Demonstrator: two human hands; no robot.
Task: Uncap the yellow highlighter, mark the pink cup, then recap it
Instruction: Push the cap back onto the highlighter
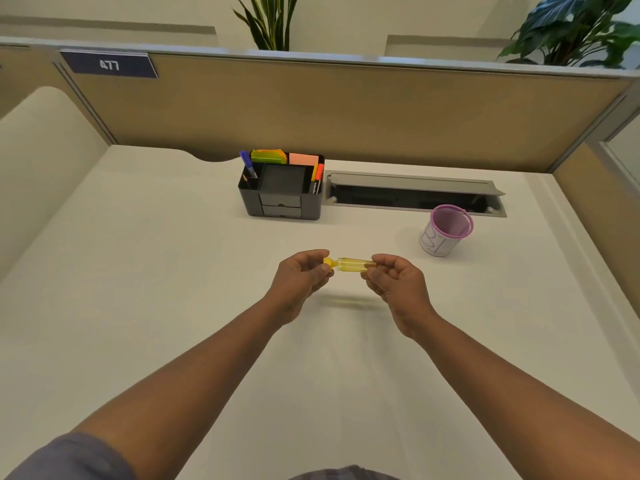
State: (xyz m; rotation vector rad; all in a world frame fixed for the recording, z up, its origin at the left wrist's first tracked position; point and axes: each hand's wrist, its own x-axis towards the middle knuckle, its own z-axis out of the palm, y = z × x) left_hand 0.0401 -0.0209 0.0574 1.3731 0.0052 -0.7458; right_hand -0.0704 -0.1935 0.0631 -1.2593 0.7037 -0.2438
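I hold a yellow highlighter level above the white desk, between both hands. My left hand pinches its left end, where a small opaque yellow piece shows by the fingertips. My right hand grips the right end of the clear yellow barrel. Whether the cap is on or off I cannot tell. The pink mesh cup stands upright to the right and farther back, with a white label bearing pen lines on its side. Neither hand touches the cup.
A black desk organizer with pens, markers and sticky notes stands behind the hands. A grey cable tray with its lid raised lies to its right. Tan partition walls close the desk at the back and right.
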